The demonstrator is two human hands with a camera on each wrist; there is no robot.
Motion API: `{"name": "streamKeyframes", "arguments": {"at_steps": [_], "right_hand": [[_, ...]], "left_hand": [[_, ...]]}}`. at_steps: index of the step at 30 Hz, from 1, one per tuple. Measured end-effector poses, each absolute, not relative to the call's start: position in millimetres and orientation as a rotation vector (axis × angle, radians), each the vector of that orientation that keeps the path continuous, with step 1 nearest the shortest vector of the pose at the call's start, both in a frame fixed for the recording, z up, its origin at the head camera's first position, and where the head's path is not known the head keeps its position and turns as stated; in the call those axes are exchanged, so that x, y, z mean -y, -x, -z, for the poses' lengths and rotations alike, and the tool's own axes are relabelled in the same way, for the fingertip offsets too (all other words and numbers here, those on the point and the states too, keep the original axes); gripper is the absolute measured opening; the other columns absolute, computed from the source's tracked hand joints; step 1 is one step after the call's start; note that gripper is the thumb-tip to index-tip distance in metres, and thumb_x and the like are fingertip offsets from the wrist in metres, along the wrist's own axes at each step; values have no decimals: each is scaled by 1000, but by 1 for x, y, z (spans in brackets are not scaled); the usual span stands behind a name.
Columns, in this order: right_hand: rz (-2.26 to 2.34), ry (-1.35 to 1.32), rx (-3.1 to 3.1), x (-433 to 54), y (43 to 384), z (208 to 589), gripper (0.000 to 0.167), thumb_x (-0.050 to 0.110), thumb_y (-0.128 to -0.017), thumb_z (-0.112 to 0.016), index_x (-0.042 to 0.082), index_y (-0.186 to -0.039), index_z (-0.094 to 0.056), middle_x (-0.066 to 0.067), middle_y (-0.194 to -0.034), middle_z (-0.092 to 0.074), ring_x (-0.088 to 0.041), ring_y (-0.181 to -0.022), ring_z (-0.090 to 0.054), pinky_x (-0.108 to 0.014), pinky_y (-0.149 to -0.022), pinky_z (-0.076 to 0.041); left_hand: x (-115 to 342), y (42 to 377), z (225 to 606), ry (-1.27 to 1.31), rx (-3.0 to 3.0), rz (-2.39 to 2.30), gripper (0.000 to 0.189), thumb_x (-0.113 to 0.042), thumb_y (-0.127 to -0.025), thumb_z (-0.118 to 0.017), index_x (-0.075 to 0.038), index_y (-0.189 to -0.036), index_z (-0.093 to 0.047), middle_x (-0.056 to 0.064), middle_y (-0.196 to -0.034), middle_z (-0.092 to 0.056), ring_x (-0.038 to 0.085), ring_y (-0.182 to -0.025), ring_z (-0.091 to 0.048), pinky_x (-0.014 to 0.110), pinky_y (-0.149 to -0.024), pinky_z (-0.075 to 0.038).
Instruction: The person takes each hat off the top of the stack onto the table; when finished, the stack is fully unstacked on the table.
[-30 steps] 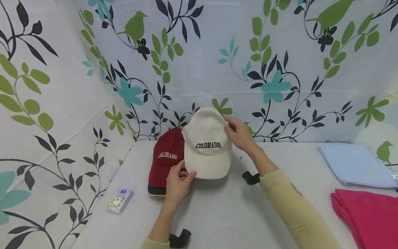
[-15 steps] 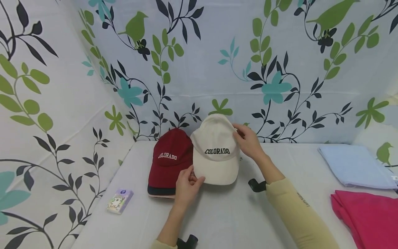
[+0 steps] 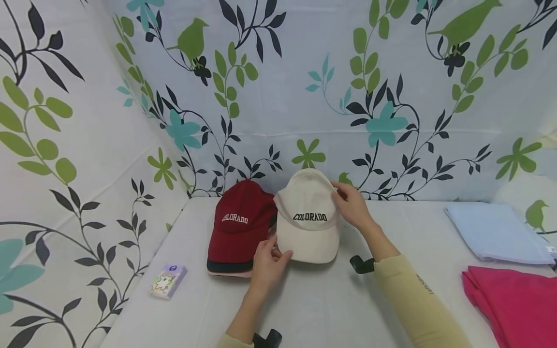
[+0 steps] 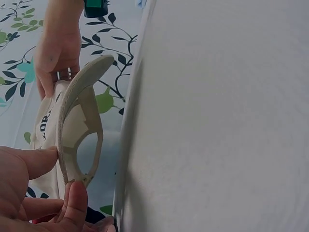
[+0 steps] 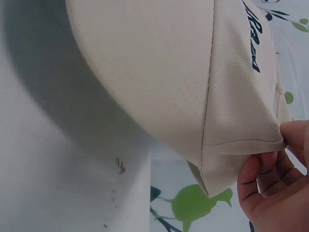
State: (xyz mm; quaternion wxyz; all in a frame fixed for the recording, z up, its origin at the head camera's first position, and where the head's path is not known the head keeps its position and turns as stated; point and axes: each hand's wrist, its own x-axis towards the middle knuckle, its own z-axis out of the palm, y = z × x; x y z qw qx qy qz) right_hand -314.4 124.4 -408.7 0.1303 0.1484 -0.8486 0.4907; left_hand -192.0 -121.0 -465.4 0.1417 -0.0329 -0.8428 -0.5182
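Observation:
A cream baseball cap [image 3: 306, 241] with dark COLORADO lettering is held between both hands, brim toward the viewer. My left hand [image 3: 270, 263] pinches the left edge of its brim; in the left wrist view the thumb lies on one side and the fingers on the other. With thumb and fingertips, my right hand [image 3: 351, 205] pinches the fabric at the right side of the crown, as the right wrist view shows. Just left of it lies a dark red cap [image 3: 235, 241] with white COLORADO lettering, on top of other caps whose navy and pink edges show beneath its brim.
On the white table [image 3: 348, 309], a small purple tissue pack [image 3: 168, 281] lies at the left. A folded light blue cloth [image 3: 496, 232] and a folded pink-red cloth [image 3: 513, 299] are at the right. A leaf-patterned curtain [image 3: 278, 96] stands behind the table.
Both hands have moved the cream cap to the right and down, away from over the red cap. More of the red cap's right side now shows.

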Motion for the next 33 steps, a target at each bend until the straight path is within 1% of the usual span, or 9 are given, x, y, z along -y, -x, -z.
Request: {"name": "streamKeyframes", "arguments": {"at_steps": [7, 15, 18, 20, 23, 26, 27, 28, 33], "right_hand": [[-1421, -374, 2484, -129, 315, 415, 39, 12, -105, -53, -1, -141, -54, -23, -127, -59, -36, -110, -58, -50, -91, -52], [-1396, -335, 2506, -132, 318, 425, 39, 13, -105, -52, -2, -141, -55, -23, -121, -60, -35, -106, -57, -48, -88, -52], [-1387, -330, 2509, -132, 319, 429, 38, 13, -105, -52, -2, -140, -55, -24, -121, -60, -36, -105, -57, -49, -88, -52], [-1390, -317, 2516, -133, 320, 432, 39, 13, -105, -52, -2, -141, -54, -25, -120, -59, -37, -105, -57, -50, -88, -52], [-1400, -278, 2534, -133, 320, 437, 39, 12, -105, -52, -2, -141, -54, -25, -124, -59, -37, -110, -57, -50, -92, -51], [-1404, -236, 2553, -133, 322, 444, 38, 12, -104, -52, -1, -140, -56, -23, -120, -60, -34, -105, -57, -46, -89, -51], [-1399, -232, 2556, -132, 322, 445, 38, 12, -104, -52, -1, -139, -56, -22, -119, -61, -33, -103, -57, -44, -87, -51], [-1399, -228, 2555, -131, 323, 446, 37, 13, -104, -53, -1, -138, -57, -21, -115, -61, -32, -99, -56, -43, -84, -51], [-1401, -245, 2549, -126, 324, 448, 37, 14, -102, -54, -2, -135, -59, -17, -103, -60, -28, -89, -53, -35, -72, -49]], "left_hand": [[115, 195, 467, 95, 2473, 1468, 58, -8, -86, -79, 15, -133, -55, 21, -112, -56, 11, -75, -58, 22, -66, -54], [112, 197, 469, 123, 2553, 1339, 58, -9, -86, -79, 18, -131, -54, 27, -116, -56, 11, -73, -56, 25, -66, -53], [112, 200, 472, 157, 2572, 1302, 52, -9, -85, -79, 17, -126, -58, 29, -116, -56, 12, -74, -55, 29, -68, -52], [110, 202, 474, 172, 2582, 1279, 46, -9, -85, -79, 14, -120, -61, 27, -117, -55, 13, -75, -54, 32, -70, -51], [109, 206, 478, 188, 2590, 1243, 33, -10, -84, -80, 8, -108, -64, 19, -109, -55, 15, -78, -53, 34, -71, -49], [109, 207, 481, 181, 2592, 1224, 28, -10, -84, -80, 5, -100, -64, 13, -100, -54, 19, -82, -53, 37, -74, -48], [109, 207, 481, 177, 2591, 1223, 30, -10, -83, -80, 7, -103, -64, 12, -95, -53, 20, -83, -54, 39, -76, -48], [109, 207, 482, 174, 2587, 1229, 34, -10, -83, -80, 9, -107, -64, 13, -96, -54, 22, -85, -55, 40, -78, -49], [111, 203, 483, 100, 2599, 1292, 59, -12, -83, -80, 18, -128, -56, 27, -119, -56, 26, -90, -58, 43, -83, -51]]}}
